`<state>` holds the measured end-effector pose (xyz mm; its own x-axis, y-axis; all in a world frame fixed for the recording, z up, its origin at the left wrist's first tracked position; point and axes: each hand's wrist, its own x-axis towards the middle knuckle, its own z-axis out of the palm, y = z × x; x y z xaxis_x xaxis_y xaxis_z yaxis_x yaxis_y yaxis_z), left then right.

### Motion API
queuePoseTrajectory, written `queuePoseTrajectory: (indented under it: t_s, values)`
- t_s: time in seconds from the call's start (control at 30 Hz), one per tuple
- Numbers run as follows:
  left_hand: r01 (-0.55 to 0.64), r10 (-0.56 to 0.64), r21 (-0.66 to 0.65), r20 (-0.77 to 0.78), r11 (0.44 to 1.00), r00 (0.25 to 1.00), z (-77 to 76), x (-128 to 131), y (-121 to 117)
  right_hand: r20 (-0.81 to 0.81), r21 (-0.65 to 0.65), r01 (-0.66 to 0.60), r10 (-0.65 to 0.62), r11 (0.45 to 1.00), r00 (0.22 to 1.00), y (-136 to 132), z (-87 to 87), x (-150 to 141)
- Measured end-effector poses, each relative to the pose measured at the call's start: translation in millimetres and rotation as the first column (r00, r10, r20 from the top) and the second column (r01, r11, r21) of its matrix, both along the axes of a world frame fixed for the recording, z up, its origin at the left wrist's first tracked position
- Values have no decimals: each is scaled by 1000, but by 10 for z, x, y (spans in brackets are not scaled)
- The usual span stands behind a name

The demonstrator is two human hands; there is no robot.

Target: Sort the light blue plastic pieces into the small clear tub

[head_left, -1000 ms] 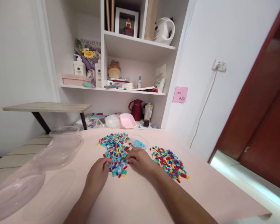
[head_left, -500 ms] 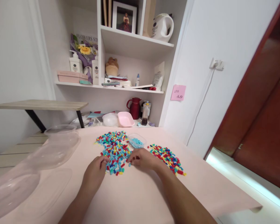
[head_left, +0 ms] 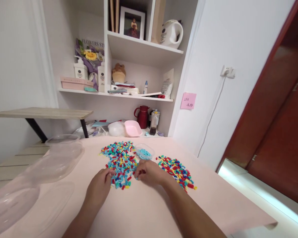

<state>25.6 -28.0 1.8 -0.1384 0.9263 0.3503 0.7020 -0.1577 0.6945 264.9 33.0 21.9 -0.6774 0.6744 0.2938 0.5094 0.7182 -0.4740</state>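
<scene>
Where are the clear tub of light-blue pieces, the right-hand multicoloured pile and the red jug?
Clear tub (head_left: 147, 147): head view, on its bare far wall.
Right-hand multicoloured pile (head_left: 175, 168): head view, middle of the heap.
Red jug (head_left: 143, 119): head view, on its body.

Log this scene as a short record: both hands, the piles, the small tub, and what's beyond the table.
Left hand: fingers curled, by the left pile's left edge
Right hand: at that pile's right edge; grip unclear
Pile colours: mixed in left pile and right pile
Small tub: see-through, holding light-blue pieces
Beyond table: pink tub, red jug, bottle with dark liquid
</scene>
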Motion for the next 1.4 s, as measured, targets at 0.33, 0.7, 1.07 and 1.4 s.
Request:
queuePoseTrajectory:
  t_s: [0.33,0.7,1.07,1.4]
  values:
    - [4,-4,12,3,1000,1000,8,-2,11,-455,128,566,-459,814,763,296,96,239]
    - [-31,31,37,11,999,999,32,13,-10,-273,115,127,-92,985,958,-43,117,-45]
    - [-32,32,14,4,999,999,14,15,-25,44,157,101,-110,982,993,-113,-14,-232]
    - [-33,33,-1,3,999,999,16,-1,-5,-81,148,139,-128,979,988,-73,51,-207]
